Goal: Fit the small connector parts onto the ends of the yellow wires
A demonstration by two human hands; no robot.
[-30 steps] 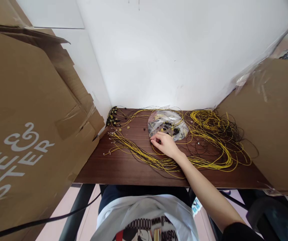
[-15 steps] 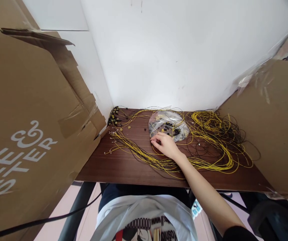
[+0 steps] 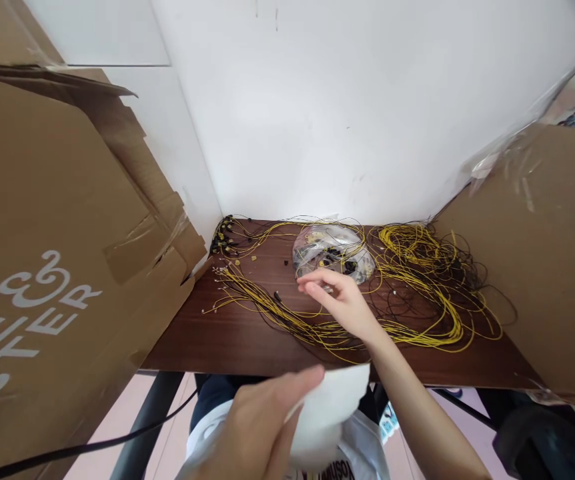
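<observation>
Close to the camera at the bottom, my left hand (image 3: 262, 420) pinches a sheet of white paper (image 3: 330, 407) between thumb and fingers. My right hand (image 3: 335, 297) hovers over the brown table (image 3: 207, 347), by the front edge of a clear plastic bag (image 3: 307, 250). Its thumb and fingertips are close together; whether something small is between them cannot be made out. The bag holds black and yellow small parts. Long yellow and black wires (image 3: 317, 328) run across the table beneath my right wrist.
A tangled wire pile (image 3: 417, 247) lies at the right. Black connectors (image 3: 223, 235) cluster at the back left. Large cardboard boxes (image 3: 57, 200) (image 3: 542, 253) stand on both sides, with a white wall (image 3: 317, 120) behind.
My left hand has come into view from below with the white paper. My right hand stays near the bag, its fingers more stretched out. The view has shifted slightly.
</observation>
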